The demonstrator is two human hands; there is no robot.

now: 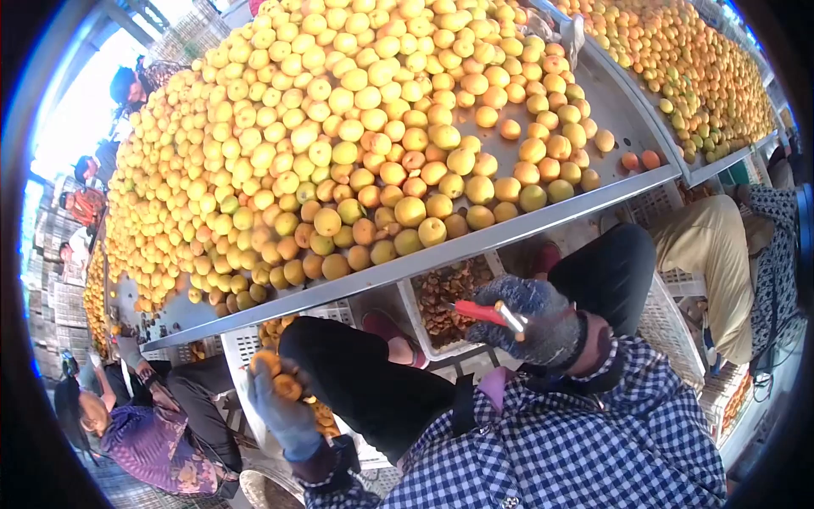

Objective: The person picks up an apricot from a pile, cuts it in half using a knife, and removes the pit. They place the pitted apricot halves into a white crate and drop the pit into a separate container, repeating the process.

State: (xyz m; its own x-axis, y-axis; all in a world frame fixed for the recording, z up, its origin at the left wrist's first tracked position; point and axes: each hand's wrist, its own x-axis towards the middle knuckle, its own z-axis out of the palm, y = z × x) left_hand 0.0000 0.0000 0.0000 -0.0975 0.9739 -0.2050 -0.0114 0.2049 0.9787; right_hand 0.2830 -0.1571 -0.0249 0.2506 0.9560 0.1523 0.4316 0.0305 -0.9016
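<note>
Your left hand curls around orange fruit, near the white crate; your right hand, well apart from it, grips a red tool. A loose left hold could drop fruit outside the crate, and a careless tool stroke could nick that hand. Beyond both hands, bumping the bench could roll heaped fruit off.

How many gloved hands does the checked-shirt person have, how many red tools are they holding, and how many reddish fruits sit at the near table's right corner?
Gloved hands (left hand, right hand): 2
Red tool: 1
Reddish fruits at the table corner: 2
Total: 5
</note>
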